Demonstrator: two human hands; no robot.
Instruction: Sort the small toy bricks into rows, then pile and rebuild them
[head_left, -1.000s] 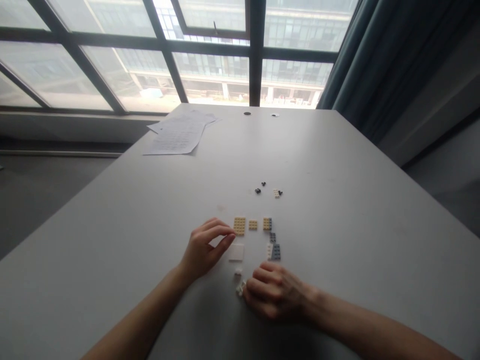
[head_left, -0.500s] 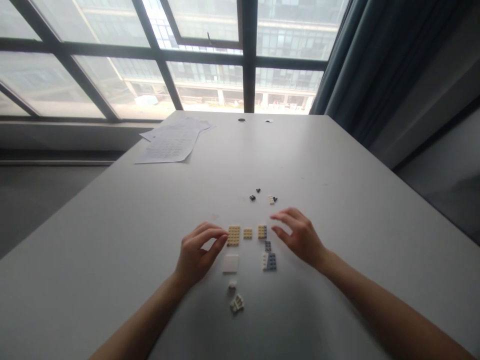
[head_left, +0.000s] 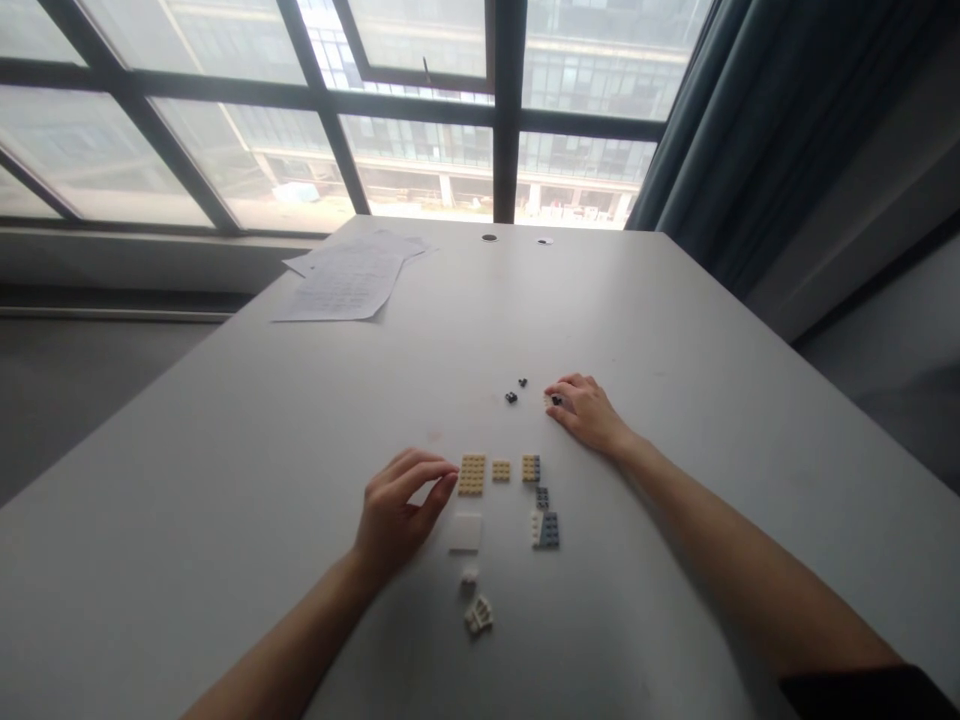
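My right hand (head_left: 589, 413) has its thumb and fingers around the small white piece (head_left: 548, 400) with a black part (head_left: 556, 401) beside it. My left hand (head_left: 399, 500) rests on the table, thumb and fingertips together next to the left edge of the large tan plate (head_left: 472, 475); anything between those tips is too small to make out. To the right of that plate lie a small tan plate (head_left: 501, 471) and a tan-and-grey piece (head_left: 530, 468). Below them are a dark grey piece (head_left: 542, 497) and a white-and-grey piece (head_left: 546, 530).
Two small black pieces (head_left: 511, 398) lie left of my right hand. Nearer me are a flat white tile (head_left: 466, 532), a small white piece (head_left: 469, 578) and a cream piece (head_left: 478, 615). Printed papers (head_left: 345, 285) lie at the table's far left.
My right hand has moved forward from beside the tan-and-grey piece and closed around the white piece. My left hand has stayed beside the large tan plate. The view has shifted slightly.
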